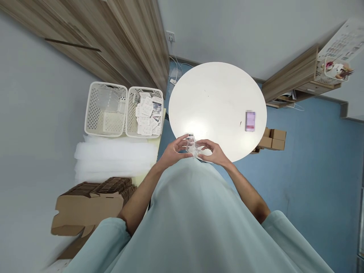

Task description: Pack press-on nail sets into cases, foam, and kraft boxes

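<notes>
A small clear plastic piece (193,148) is held between my two hands at the near edge of the round white table (216,91). Its exact kind is hard to make out; dark round marks show near its top. My left hand (174,151) grips it from the left, thumb below and fingers above. From the right, my right hand (214,152) pinches its other side with curled fingers. Parts of the piece are hidden behind the fingers.
A blurred pink-purple item (250,121) lies at the table's right. On the left stand a white basket (105,133) with clear plastic, another basket (129,129) of printed cards, white wrapping sheets (116,157) and folded cardboard (88,208). Small boxes (278,139) sit right of the table.
</notes>
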A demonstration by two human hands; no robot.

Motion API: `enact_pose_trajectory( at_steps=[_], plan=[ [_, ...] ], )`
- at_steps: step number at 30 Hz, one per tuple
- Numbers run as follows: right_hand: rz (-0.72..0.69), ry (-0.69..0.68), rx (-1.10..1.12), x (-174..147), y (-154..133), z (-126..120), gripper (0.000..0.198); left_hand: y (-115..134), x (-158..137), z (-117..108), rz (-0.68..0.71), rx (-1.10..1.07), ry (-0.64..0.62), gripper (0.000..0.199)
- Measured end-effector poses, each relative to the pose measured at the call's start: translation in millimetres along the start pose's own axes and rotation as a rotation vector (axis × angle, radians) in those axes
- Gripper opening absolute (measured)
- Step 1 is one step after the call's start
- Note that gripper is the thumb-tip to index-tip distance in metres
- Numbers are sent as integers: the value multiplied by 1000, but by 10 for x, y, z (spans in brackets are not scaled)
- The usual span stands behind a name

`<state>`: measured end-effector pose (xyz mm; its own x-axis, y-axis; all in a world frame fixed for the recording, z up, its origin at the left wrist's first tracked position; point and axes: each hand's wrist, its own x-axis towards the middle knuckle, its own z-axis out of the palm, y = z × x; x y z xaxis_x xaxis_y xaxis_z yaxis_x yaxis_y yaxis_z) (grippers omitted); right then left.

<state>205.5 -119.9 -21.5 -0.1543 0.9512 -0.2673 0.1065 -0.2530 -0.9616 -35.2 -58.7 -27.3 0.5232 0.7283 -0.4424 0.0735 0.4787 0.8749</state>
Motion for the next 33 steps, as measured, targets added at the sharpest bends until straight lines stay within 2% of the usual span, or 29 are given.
enact_pose_trajectory(
  at_steps=[5, 8, 12, 17, 20, 25, 28, 33],
  plan=[
    [19, 0, 39, 40, 22, -38, 46, 102, -6, -87, -39, -21, -77, 118],
    [33, -9, 51, 55, 20, -38, 45, 153, 11, -143, -23, 29, -78, 109],
    [44, -29, 72, 75, 15, -44, 42, 174, 58, -168, 30, 65, -1, 94],
    [66, -45, 182, 136, 43, -121, 37, 188, 93, -133, 58, 55, 8, 89],
    [77, -10, 236, 211, 65, -163, 37, 187, 87, -108, 66, 43, 10, 90],
    [170, 141, 270, 378, 115, -114, 51, 127, 43, -99, 45, 61, 26, 98],
    [177, 201, 253, 497, 180, -40, 61, 65, 2, -112, 39, 89, 58, 103],
    [158, 141, 158, 689, 281, 66, 68, -25, -74, -177, 41, 56, 89, 102]
  ],
)
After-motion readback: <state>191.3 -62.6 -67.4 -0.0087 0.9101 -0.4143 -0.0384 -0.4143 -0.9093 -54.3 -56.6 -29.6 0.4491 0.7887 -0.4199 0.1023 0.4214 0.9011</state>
